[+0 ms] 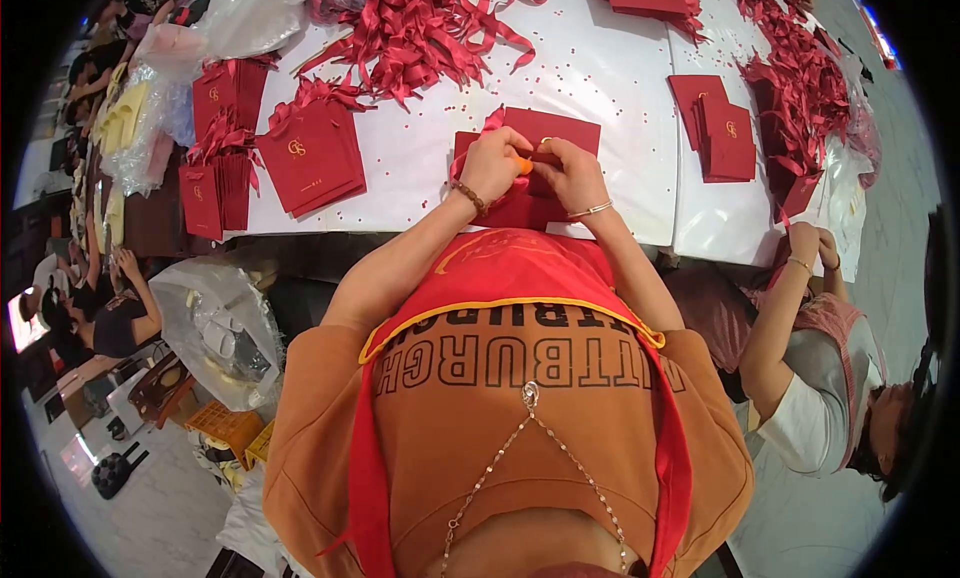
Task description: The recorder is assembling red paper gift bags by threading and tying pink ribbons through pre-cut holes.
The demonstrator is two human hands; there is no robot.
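Red bag (528, 210) lies at the table's (400, 183) near edge, beneath both hands. Left hand (497, 166): fingers narrowed, apparently pinching red ribbon (493, 121). Right hand (575, 176): fingertips beside them, grip hidden, state untellable. Ribboned bags (310, 158), left, appear finished; this bag seems unfinished, with ribbon pile (410, 33), far, remaining.

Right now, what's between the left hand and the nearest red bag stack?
In the head view, white tabletop with tiny red specks separates the left hand from the bag stack.
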